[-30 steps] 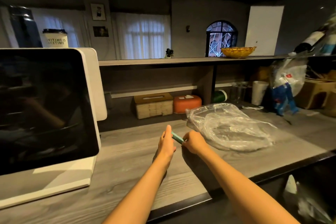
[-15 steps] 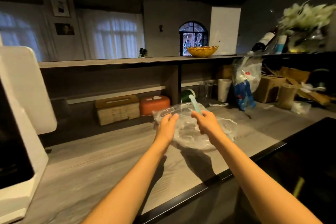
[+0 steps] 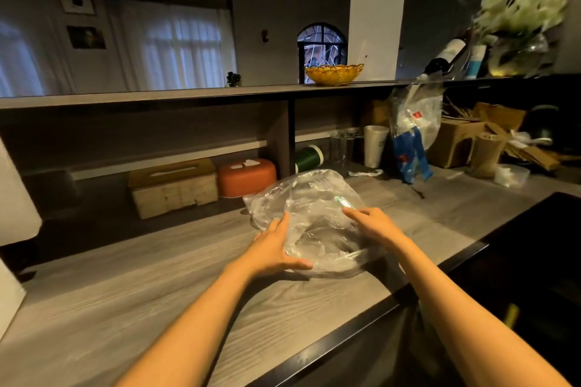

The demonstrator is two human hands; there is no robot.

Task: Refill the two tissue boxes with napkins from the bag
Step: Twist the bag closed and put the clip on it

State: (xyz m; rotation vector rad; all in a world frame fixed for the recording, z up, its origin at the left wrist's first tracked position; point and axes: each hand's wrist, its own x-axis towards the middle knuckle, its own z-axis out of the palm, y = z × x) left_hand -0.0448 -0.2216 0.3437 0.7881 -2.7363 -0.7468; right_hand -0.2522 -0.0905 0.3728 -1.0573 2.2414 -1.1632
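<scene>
Both hands had moved forward from the bare counter onto the plastic bag.

Largest was the grey wooden counter [image 3: 132, 302] under a long shelf [image 3: 157, 97]. The bag [image 3: 317, 217] lay directly ahead, its long axis left to right. The wooden tissue box [image 3: 173, 188] and orange tissue box [image 3: 246, 177] stood behind it, to the left. The left hand [image 3: 275, 250], nearer them, rested with straight fingers on the bag's near edge; the right hand [image 3: 374, 225] pinched a small green tool [image 3: 343, 203].

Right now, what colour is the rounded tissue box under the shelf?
Orange, with a white opening on top; the rounded tissue box shows in the head view.
</scene>
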